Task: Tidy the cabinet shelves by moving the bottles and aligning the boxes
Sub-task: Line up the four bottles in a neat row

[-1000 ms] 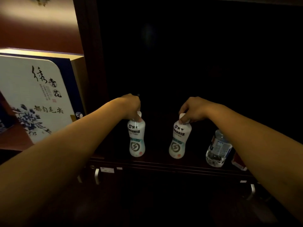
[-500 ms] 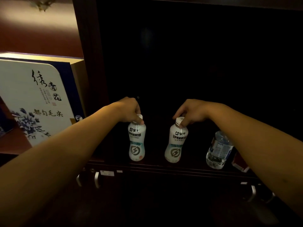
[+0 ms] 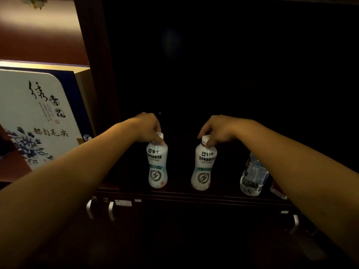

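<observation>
Two white drink bottles standing upright near the front edge of a dark cabinet shelf (image 3: 174,193), long axes vertical, well apart from each other. Left hand (image 3: 147,127) closed from above around the cap of the left white bottle (image 3: 157,166), fingertips pinched at the neck. Right hand (image 3: 217,129) likewise closed over the cap of the right white bottle (image 3: 204,166), which leans very slightly leftward at its top. Both bases apparently resting on the shelf, though too dim to be sure of contact.

Taking the right white bottle as landmark: clear water bottle (image 3: 252,175) off to its right, partly hidden behind the right forearm; something red just beyond that, too dark to identify. Far to its left, past the cabinet's upright divider, a large blue-and-white gift box (image 3: 38,117) tilted in the neighbouring compartment, not yet squared up.

Each bottle directly beneath its own hand, so any lift or slide probably starts straight from the cap grip. Top-heavy hold; some risk of swinging or tipping if moved quickly.
</observation>
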{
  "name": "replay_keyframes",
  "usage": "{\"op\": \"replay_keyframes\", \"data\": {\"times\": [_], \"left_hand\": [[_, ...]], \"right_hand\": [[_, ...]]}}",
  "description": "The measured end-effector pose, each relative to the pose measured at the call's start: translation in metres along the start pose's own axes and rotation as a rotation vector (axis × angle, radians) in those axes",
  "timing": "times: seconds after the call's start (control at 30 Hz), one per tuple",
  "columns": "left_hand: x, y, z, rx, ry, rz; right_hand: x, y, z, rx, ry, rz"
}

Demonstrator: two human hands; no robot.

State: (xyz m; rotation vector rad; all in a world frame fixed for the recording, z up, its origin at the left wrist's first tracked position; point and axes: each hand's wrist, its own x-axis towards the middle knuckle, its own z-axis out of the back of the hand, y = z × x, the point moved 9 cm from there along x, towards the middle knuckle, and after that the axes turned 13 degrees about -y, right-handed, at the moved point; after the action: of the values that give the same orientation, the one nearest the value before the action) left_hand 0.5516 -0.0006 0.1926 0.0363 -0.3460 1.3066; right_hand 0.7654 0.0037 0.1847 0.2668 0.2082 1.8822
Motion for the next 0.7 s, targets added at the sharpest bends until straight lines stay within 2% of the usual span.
{"op": "replay_keyframes", "data": {"times": [0.13, 0.3, 0.43, 0.5, 0.6, 0.7], "left_hand": [[-0.001, 0.000, -0.002, 0.045, 0.007, 0.004], [0.002, -0.014, -0.003, 0.223, 0.032, -0.044], [0.012, -0.060, 0.009, 0.366, -0.153, -0.110], [0.018, -0.098, 0.018, 0.256, -0.216, -0.145], [0.019, -0.153, 0.030, 0.027, -0.224, -0.232], [0.015, -0.216, 0.032, -0.081, -0.239, -0.362]], "right_hand": [[-0.007, -0.008, 0.000, 0.069, 0.000, -0.022], [-0.030, -0.035, 0.006, 0.146, -0.025, -0.028], [-0.052, -0.074, 0.032, 0.138, -0.114, -0.056], [-0.065, -0.099, 0.047, 0.125, -0.159, -0.083], [-0.083, -0.131, 0.066, 0.105, -0.208, -0.132], [-0.103, -0.169, 0.086, -0.023, -0.291, -0.220]]}}
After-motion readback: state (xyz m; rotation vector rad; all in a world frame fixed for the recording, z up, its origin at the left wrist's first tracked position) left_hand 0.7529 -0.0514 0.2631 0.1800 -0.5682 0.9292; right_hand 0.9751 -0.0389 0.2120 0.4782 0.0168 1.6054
